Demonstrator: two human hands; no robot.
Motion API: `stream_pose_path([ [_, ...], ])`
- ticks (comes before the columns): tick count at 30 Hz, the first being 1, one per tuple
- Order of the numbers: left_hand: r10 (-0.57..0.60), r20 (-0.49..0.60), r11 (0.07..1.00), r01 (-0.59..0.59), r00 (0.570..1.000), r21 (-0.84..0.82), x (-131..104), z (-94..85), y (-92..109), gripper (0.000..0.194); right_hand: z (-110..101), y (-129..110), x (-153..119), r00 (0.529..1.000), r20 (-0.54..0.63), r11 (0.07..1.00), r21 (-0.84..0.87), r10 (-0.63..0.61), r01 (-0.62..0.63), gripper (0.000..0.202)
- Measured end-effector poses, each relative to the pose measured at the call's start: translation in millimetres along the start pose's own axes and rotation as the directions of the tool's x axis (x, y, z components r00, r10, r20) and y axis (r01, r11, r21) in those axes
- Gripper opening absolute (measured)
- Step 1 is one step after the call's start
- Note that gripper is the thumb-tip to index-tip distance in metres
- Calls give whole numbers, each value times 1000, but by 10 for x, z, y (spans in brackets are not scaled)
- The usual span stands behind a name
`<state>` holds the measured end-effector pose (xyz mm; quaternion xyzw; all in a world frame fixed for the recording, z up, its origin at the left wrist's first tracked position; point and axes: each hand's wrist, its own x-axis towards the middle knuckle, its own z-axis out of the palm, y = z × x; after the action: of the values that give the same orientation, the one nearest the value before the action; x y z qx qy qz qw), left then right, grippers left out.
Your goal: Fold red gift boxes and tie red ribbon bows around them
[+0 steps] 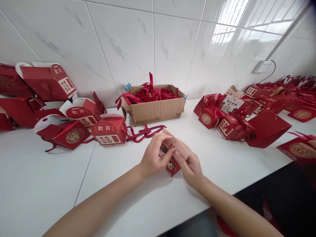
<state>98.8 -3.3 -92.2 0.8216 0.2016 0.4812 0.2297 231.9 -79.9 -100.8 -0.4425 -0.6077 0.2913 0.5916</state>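
Between my two hands is a small red gift box [173,166] with printed figures and a pale pinkish panel, held tilted just above the white table. My left hand [158,153] curls round its left side, the thumb pressed against the printed face. On the other side my right hand [189,164] grips the pale panel, its thumb near the left thumb. Parts of the box are hidden behind the fingers. Dark red ribbon strips [145,132] lie on the table just beyond my left hand.
An open cardboard box [158,110] full of red ribbons stands against the tiled wall. Assembled red boxes [108,130] cluster at left. More red boxes and flat cards [232,105] spread along the right. Another person's hand [308,148] touches a red box at the far right edge.
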Motion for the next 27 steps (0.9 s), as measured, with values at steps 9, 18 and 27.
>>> stream_pose_path([
  [9,216,-48,971,-209,975,113,66,-64,-28,25,23,-24,-33,991,74,984,-132,-111,120,46],
  [18,283,-18,946,-276,959,167,47,-58,-85,32,50,56,-28,975,44,950,-219,-219,223,49],
  [27,240,145,963,-254,960,87,128,-150,-87,23,63,100,-27,961,-1,928,-258,-278,269,48],
])
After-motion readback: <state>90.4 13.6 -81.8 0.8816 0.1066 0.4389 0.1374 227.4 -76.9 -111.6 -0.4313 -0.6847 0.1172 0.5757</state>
